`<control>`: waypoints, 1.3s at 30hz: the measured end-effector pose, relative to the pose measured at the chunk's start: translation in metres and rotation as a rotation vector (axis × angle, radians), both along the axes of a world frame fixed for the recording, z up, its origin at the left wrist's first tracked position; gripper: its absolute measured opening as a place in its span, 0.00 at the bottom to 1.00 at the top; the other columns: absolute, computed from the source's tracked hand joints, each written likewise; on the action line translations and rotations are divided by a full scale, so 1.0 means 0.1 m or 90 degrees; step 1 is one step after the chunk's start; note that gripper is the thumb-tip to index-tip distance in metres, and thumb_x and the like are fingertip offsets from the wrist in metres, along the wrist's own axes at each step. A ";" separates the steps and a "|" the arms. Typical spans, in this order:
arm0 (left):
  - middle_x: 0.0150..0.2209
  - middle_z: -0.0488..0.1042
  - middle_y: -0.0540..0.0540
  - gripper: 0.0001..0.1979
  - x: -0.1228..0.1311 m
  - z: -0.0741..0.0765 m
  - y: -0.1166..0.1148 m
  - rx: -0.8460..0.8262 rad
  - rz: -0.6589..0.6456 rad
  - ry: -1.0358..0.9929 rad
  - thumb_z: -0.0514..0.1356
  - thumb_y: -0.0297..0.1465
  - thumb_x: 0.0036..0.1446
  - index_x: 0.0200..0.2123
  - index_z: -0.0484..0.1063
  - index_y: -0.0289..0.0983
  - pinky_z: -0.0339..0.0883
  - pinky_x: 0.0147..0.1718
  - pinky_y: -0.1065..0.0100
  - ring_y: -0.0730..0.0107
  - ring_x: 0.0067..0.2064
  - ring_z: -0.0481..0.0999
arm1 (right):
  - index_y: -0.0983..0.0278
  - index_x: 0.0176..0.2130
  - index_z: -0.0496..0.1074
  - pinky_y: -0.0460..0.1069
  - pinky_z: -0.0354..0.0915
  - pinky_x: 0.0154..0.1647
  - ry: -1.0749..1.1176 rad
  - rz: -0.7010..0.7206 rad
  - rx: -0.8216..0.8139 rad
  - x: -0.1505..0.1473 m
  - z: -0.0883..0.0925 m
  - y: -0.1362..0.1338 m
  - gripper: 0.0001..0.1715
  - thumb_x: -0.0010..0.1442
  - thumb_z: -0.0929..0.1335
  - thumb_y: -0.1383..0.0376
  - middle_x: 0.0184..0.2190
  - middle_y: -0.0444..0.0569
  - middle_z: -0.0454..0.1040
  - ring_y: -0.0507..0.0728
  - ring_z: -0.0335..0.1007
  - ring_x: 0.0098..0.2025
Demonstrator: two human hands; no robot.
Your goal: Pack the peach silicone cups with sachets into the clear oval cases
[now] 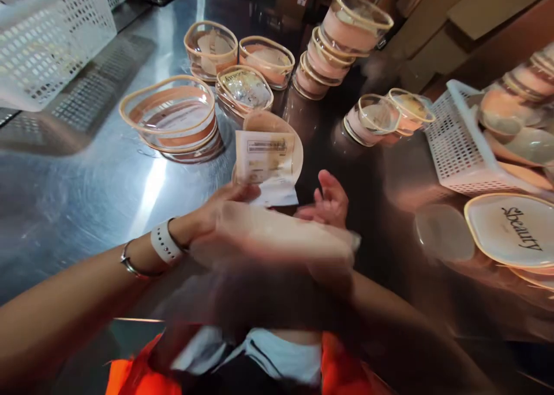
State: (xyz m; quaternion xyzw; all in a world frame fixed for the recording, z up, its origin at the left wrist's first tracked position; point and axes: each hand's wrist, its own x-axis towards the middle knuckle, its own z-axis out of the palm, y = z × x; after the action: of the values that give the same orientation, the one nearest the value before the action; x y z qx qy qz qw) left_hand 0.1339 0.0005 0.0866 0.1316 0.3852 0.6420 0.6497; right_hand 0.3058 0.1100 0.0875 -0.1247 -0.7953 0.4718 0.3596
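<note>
The printed leaflet (266, 163) was held up just above the steel worktop (86, 193), near the middle of the view, with a peach oval pad (277, 127) directly behind it. The left hand (225, 210) had its lower edge, the grip pinching the paper between thumb and fingers. A motion-blurred peach piece (281, 236) lay across both hands. The right hand (329, 202) sat just beside the leaflet with fingers curled upward; whether its grip clamped anything could not be told. Beyond stood clear gold-rimmed cases (173, 115), a leaning stack of cases (341, 37), a white basket (454, 153) of pads at the right, and a lid marked "Beauty" (511, 230).
</note>
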 end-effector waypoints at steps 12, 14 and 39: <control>0.47 0.79 0.39 0.34 -0.54 0.22 -0.19 0.105 0.082 1.011 0.41 0.53 0.68 0.62 0.67 0.37 0.70 0.52 0.51 0.55 0.49 0.77 | 0.61 0.46 0.77 0.54 0.76 0.47 0.019 0.223 -1.000 -0.12 -0.05 0.13 0.42 0.36 0.83 0.44 0.42 0.49 0.83 0.60 0.80 0.45; 0.58 0.73 0.36 0.27 -0.87 0.15 -0.17 -0.058 0.265 1.237 0.48 0.48 0.67 0.56 0.72 0.36 0.55 0.64 0.41 0.45 0.64 0.66 | 0.63 0.46 0.78 0.54 0.77 0.45 0.028 0.222 -1.020 -0.15 -0.07 0.18 0.45 0.34 0.82 0.42 0.41 0.51 0.84 0.61 0.80 0.44; 0.40 0.82 0.44 0.13 -0.61 -0.21 0.02 0.201 0.404 1.453 0.71 0.39 0.50 0.42 0.83 0.51 0.76 0.48 0.45 0.54 0.40 0.83 | 0.62 0.52 0.69 0.56 0.75 0.52 0.118 -0.062 0.786 -0.10 0.06 0.77 0.13 0.69 0.63 0.68 0.49 0.57 0.77 0.62 0.74 0.55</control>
State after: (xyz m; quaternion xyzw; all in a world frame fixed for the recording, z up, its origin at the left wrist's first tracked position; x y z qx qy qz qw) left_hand 0.0726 0.0021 0.0655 0.6034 0.6722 0.3267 -0.2781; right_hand 0.2962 0.1872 0.0935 0.1117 -0.8802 -0.0831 0.4538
